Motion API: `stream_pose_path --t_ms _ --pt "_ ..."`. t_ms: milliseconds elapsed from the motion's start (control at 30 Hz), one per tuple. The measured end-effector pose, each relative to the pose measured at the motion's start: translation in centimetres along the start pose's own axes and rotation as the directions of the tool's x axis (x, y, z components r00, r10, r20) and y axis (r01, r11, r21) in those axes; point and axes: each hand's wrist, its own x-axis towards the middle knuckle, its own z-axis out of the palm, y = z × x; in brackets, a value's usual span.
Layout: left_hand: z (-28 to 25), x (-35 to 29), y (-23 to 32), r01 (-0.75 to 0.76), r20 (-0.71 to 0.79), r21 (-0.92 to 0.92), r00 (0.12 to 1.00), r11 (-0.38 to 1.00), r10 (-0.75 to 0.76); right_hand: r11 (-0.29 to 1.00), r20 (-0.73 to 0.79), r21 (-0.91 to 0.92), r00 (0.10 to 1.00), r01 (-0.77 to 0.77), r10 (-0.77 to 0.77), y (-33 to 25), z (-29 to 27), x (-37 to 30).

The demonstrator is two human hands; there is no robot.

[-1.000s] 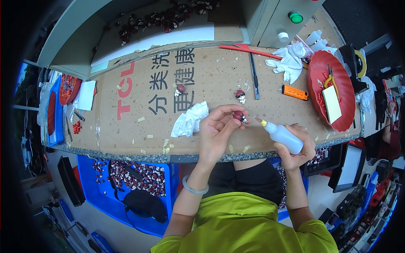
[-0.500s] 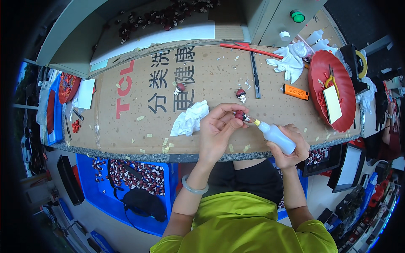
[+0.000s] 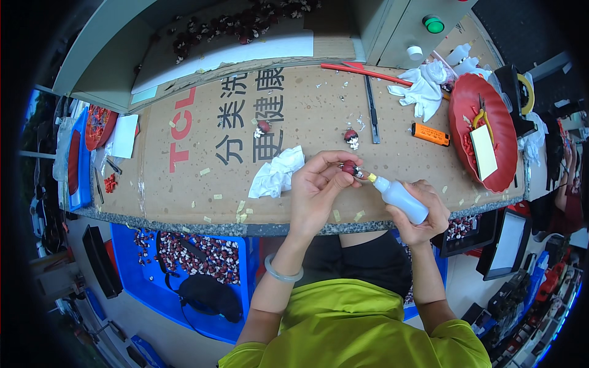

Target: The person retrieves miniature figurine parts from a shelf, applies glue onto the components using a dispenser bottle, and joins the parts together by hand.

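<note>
Between the fingertips of my left hand [image 3: 319,187] is a small dark-red and white figurine [image 3: 350,168]; its finer shape is too small to make out. My right hand [image 3: 424,211] is wrapped round a translucent white squeeze bottle [image 3: 402,199] with a yellow tip. That tip points up and left, right beside the figurine; whether they touch I cannot tell. Just beyond my hands stands another red-and-white figurine [image 3: 351,138], and a further one [image 3: 262,127] lies to the left. A crumpled white tissue [image 3: 277,173] rests left of my left hand.
Cardboard [image 3: 202,178] covers the bench. Beyond the hands lie a cutter knife [image 3: 372,110] and an orange lighter [image 3: 430,134]. A red scalloped tray [image 3: 460,116] with yellow-handled pliers stands at right. Many figurines sit in the grey booth behind and in a blue bin [image 3: 141,291] below.
The bottle and my right hand have shifted very slightly left, bringing the tip a touch nearer the figurine. My left hand stays in place.
</note>
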Motion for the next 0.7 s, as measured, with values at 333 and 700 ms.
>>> stream_pose_path --t_ms 333,700 --pt "0.3 -0.3 0.1 0.005 -0.008 -0.037 1.000 0.999 -0.005 0.825 -0.149 0.247 0.822 -0.508 0.550 0.2 -1.3 -0.8" --pt "0.5 -0.9 -0.6 -0.072 0.018 0.091 0.997 0.993 0.071 0.852 -0.181 0.176 0.834 -0.494 0.521 1.7 -0.3 1.4"
